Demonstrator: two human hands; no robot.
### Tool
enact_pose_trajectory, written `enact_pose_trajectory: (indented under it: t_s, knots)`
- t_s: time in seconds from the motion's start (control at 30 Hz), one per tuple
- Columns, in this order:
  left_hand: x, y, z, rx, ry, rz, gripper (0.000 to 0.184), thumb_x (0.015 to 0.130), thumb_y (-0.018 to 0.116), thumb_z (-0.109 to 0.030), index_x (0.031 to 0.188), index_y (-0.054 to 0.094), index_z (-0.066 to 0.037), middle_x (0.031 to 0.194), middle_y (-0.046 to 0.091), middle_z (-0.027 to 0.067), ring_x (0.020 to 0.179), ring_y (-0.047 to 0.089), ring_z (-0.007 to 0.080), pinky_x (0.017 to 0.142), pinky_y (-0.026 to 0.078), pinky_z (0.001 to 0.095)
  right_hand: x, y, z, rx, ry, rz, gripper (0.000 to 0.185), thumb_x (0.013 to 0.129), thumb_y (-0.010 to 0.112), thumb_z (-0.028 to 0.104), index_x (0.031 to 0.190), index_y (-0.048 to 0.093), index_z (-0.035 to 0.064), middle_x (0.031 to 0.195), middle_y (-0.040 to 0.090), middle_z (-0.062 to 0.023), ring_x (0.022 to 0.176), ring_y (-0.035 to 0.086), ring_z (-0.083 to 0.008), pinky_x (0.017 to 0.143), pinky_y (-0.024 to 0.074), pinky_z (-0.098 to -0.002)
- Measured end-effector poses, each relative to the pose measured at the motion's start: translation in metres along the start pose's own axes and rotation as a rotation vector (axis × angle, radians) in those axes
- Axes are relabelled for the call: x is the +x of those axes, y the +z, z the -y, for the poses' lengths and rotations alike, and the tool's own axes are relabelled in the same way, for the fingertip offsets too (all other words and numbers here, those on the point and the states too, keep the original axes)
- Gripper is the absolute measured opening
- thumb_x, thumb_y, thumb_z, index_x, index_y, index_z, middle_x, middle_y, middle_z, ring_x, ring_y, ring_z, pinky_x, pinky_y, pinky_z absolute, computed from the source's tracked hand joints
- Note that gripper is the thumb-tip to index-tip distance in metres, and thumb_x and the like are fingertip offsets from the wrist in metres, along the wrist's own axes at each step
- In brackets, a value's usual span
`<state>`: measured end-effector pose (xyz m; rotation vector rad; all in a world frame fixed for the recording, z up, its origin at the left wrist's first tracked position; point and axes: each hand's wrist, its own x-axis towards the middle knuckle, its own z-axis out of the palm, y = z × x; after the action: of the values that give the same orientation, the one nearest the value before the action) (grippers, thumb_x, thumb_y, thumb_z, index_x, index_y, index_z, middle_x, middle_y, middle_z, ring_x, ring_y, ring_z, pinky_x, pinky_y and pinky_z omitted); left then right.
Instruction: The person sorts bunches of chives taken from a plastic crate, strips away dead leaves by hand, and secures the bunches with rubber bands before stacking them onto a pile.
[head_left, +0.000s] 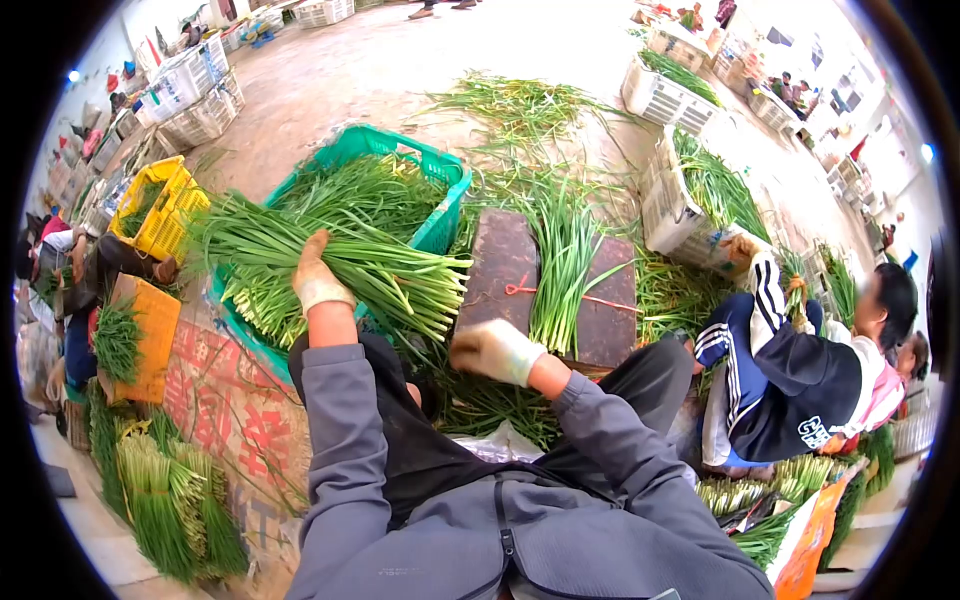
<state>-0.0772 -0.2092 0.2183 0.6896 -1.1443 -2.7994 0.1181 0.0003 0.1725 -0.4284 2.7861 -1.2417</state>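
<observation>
My left hand [322, 280], in a pale soiled glove, is closed around a large bunch of garlic chives [400, 275]. Their long green leaves point left and the pale cut ends point right. The bunch is above a green plastic crate [440, 225] filled with more chives. My right hand [497, 352], gloved too, is just below the cut ends, apart from them. Its fingers are blurred, so their closure is unclear. In front of me, a smaller bunch of chives [562, 275] lies across a dark brown board [497, 255], with a red tie [605, 302] beneath it.
Loose chives [520, 105] litter the floor ahead. White crates of chives [690, 190] stand at right, near a seated person in a striped sleeve [768, 290]. At left are a yellow crate [165, 215], an orange board [150, 335] and stacked bunches [170, 490].
</observation>
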Motion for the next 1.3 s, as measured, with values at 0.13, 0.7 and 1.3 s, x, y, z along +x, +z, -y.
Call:
enact_pose_trajectory:
  t_s: [0.13,0.7,1.3]
  knots:
    - [0.007,-0.001,0.01,0.024,-0.034,0.037,0.031,0.083,0.075,-0.011,0.109,0.064,0.003,0.103,0.067,0.015,0.081,0.067,0.0311,0.072,0.058,0.0489,0.041,-0.005,0.027,-0.253,-0.051,-0.465,0.027,0.085,0.071,0.023,0.108,0.065,0.0101,0.096,0.064,-0.0139,0.087,0.065,-0.0348,0.075,0.0532,-0.0429]
    - [0.011,-0.011,0.018,0.015,-0.083,0.14,0.021,0.084,0.073,-0.008,0.102,0.068,0.003,0.094,0.069,0.0127,0.078,0.067,0.028,0.068,0.058,0.0439,0.021,-0.014,0.024,0.916,0.245,-0.172,0.012,0.09,0.071,0.009,0.098,0.073,-0.0002,0.08,0.07,-0.0066,0.069,0.065,-0.0117,0.063,0.0541,-0.0264]
    - [-0.016,0.003,0.002,0.098,-0.038,0.214,0.019,0.087,0.067,-0.006,0.102,0.064,0.005,0.092,0.066,0.015,0.079,0.066,0.029,0.072,0.058,0.0429,0.027,-0.072,0.002,0.391,0.341,-0.144,0.014,0.092,0.069,0.014,0.098,0.073,0.0018,0.075,0.066,-0.001,0.061,0.057,-0.0081,0.057,0.0484,-0.0253]
